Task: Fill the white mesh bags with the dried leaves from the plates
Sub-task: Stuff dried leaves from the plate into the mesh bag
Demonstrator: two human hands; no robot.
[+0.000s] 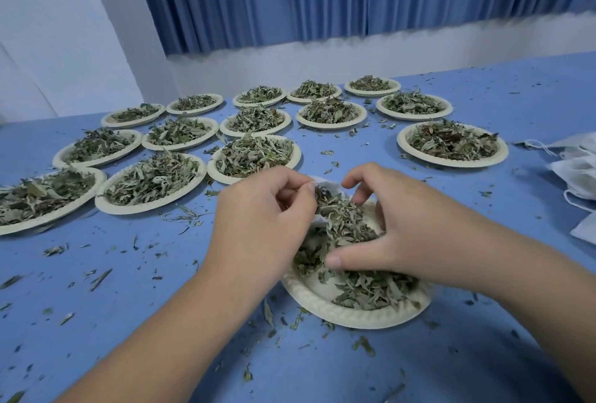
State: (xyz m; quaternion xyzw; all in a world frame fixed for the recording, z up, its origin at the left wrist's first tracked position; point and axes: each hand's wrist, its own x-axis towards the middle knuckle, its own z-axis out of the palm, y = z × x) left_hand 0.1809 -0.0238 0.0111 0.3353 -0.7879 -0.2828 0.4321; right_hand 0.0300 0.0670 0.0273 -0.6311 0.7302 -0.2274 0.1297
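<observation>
A cream paper plate (325, 309) lies right in front of me with dried green leaves (371, 289) on it. Over its far side, my left hand (258, 222) pinches the rim of a white mesh bag (329, 185), holding its mouth open; most of the bag is hidden behind the hands and leaves. My right hand (396, 225) is cupped around a heap of leaves (342, 222) at the bag's mouth, thumb underneath, fingers curled over the top.
Several more paper plates heaped with dried leaves, such as one (151, 183), fan across the blue table (129, 289) behind. A pile of white mesh bags (574, 173) with drawstrings lies at the right edge. Leaf crumbs litter the table.
</observation>
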